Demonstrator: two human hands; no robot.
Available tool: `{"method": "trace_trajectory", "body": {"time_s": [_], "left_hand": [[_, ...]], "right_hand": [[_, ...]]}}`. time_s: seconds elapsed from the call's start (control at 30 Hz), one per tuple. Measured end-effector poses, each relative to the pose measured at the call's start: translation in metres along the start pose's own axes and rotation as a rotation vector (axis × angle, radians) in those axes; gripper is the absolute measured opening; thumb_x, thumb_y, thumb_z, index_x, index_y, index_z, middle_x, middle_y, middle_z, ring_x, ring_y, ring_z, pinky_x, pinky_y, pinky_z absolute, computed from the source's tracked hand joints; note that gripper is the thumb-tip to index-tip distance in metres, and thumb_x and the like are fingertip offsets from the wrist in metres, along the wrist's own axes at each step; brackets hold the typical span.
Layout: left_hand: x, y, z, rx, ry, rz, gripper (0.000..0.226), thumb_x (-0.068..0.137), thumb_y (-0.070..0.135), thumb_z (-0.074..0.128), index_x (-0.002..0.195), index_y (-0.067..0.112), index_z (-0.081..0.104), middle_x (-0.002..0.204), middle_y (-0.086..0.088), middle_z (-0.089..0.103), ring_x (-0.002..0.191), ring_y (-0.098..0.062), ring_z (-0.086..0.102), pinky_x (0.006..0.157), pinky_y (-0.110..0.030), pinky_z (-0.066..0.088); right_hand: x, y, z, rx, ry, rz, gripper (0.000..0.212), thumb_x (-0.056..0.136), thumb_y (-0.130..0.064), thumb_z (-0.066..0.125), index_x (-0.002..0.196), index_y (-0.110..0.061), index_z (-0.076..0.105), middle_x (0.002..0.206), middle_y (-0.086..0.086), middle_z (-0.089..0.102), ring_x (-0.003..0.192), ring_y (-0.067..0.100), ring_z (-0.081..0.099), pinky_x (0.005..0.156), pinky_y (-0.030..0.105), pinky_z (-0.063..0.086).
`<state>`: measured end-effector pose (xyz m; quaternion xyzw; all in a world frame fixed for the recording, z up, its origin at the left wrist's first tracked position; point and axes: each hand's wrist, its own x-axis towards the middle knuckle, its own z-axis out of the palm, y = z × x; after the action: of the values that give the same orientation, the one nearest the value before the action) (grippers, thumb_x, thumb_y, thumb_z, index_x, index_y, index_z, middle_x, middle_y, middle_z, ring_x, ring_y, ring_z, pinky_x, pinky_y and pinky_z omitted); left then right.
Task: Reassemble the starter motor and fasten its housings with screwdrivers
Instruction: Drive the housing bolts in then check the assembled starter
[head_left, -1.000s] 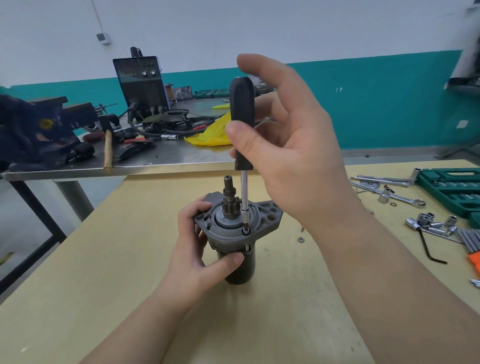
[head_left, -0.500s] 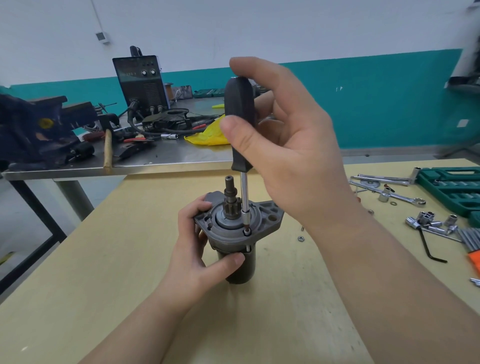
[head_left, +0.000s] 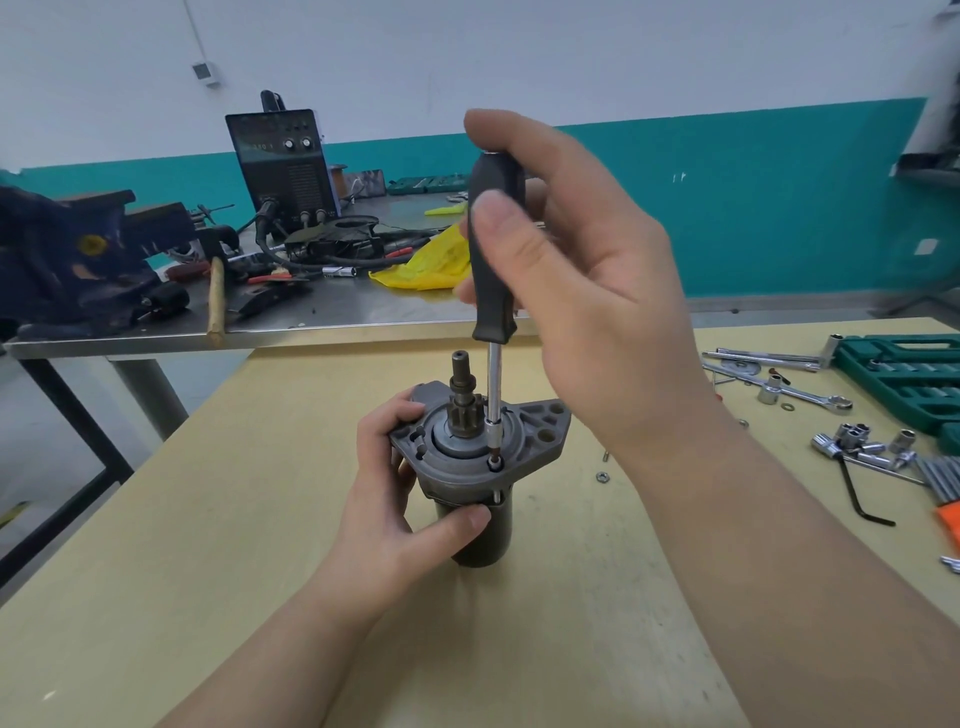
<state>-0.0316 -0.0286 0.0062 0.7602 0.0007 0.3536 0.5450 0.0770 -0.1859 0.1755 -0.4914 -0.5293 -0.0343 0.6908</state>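
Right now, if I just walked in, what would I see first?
First, the big right hand in the middle, gripping a black screwdriver that stands upright with its tip in a screw on top of the motor. The left hand holds the motor standing on the wooden table. At the right edge, shiny sockets lie beside a green case.

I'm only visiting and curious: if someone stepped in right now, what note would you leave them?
Left hand grips the starter motor, upright on the wooden table.
Right hand holds the screwdriver vertical, tip in a screw on the front housing.
Done: housing seated on the body.
Left: finish this screw, then any others; a loose nut lies nearby.
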Motion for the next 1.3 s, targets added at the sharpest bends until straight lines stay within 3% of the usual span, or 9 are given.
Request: {"method": "trace_trajectory", "body": {"time_s": [0.13,0.33,0.5,0.6,0.73,0.87,1.03,1.17,1.3], "left_hand": [[-0.001,-0.001,0.0,0.002,-0.001,-0.005,0.088,0.075,0.017,0.089,0.145,0.032,0.038,0.165,-0.009,0.037,0.143,-0.034,0.053,0.116,-0.062,0.044],[-0.001,-0.002,-0.001,0.003,0.003,-0.012,0.089,0.074,0.015,0.089,0.145,0.031,0.038,0.166,-0.01,0.036,0.143,-0.036,0.053,0.116,-0.066,0.043],[-0.001,-0.001,0.0,-0.001,0.009,-0.013,0.088,0.074,0.016,0.089,0.144,0.032,0.038,0.165,-0.009,0.037,0.143,-0.035,0.053,0.116,-0.066,0.042],[-0.001,0.0,0.0,-0.008,0.016,-0.019,0.088,0.074,0.016,0.089,0.144,0.033,0.039,0.165,-0.009,0.037,0.143,-0.034,0.053,0.116,-0.064,0.043],[0.0,0.001,0.001,0.006,0.011,-0.015,0.089,0.074,0.016,0.088,0.146,0.032,0.037,0.166,-0.007,0.036,0.143,-0.033,0.053,0.116,-0.06,0.044],[-0.001,0.002,0.005,0.062,0.029,0.003,0.1,0.066,0.02,0.093,0.145,0.039,0.036,0.166,-0.001,0.035,0.145,-0.031,0.052,0.119,-0.052,0.045],[-0.002,0.006,0.012,0.104,0.056,0.036,0.105,0.06,0.025,0.097,0.142,0.047,0.035,0.164,0.005,0.036,0.147,-0.028,0.05,0.118,-0.048,0.046],[-0.003,0.008,0.013,0.116,0.063,0.043,0.105,0.06,0.026,0.097,0.142,0.046,0.035,0.165,0.005,0.035,0.147,-0.028,0.05,0.118,-0.047,0.045],[-0.003,0.006,0.012,0.107,0.066,0.042,0.105,0.061,0.026,0.097,0.144,0.039,0.034,0.164,0.003,0.037,0.145,-0.03,0.052,0.115,-0.048,0.046]], "right_hand": [[-0.001,-0.002,-0.001,0.057,-0.006,0.04,0.037,0.109,-0.011,0.051,0.143,-0.023,0.06,0.103,0.014,0.07,0.084,0.038,0.072,0.073,0.04,0.065],[0.0,0.0,0.004,-0.015,-0.012,-0.003,0.035,0.104,-0.013,0.067,0.136,-0.026,0.061,0.09,-0.015,0.067,0.081,0.034,0.066,0.073,0.055,0.062],[-0.001,-0.001,0.0,0.037,-0.004,0.045,0.032,0.108,-0.011,0.055,0.137,-0.025,0.059,0.105,0.008,0.072,0.087,0.03,0.076,0.077,0.039,0.066],[0.0,-0.002,0.002,-0.05,0.03,0.003,0.037,0.101,-0.011,0.069,0.131,-0.03,0.059,0.095,0.002,0.068,0.076,0.033,0.072,0.071,0.05,0.064],[0.001,0.002,0.001,-0.003,0.028,0.001,0.031,0.104,-0.014,0.065,0.132,-0.028,0.063,0.095,-0.004,0.072,0.088,0.03,0.073,0.08,0.055,0.063],[-0.001,0.002,0.0,0.057,0.006,0.031,0.031,0.107,-0.011,0.055,0.134,-0.025,0.062,0.099,0.007,0.075,0.084,0.03,0.076,0.076,0.038,0.065],[0.001,0.001,0.004,-0.06,0.017,-0.033,0.038,0.097,-0.016,0.076,0.125,-0.037,0.061,0.09,-0.005,0.066,0.07,0.023,0.065,0.068,0.043,0.062],[0.001,0.002,0.001,0.045,0.008,-0.021,0.026,0.104,-0.014,0.064,0.126,-0.026,0.064,0.096,-0.003,0.07,0.083,0.028,0.071,0.078,0.049,0.065],[-0.001,0.0,0.0,0.096,-0.004,0.009,0.028,0.105,-0.006,0.055,0.128,-0.021,0.062,0.1,0.011,0.072,0.087,0.037,0.072,0.074,0.035,0.064]]}}
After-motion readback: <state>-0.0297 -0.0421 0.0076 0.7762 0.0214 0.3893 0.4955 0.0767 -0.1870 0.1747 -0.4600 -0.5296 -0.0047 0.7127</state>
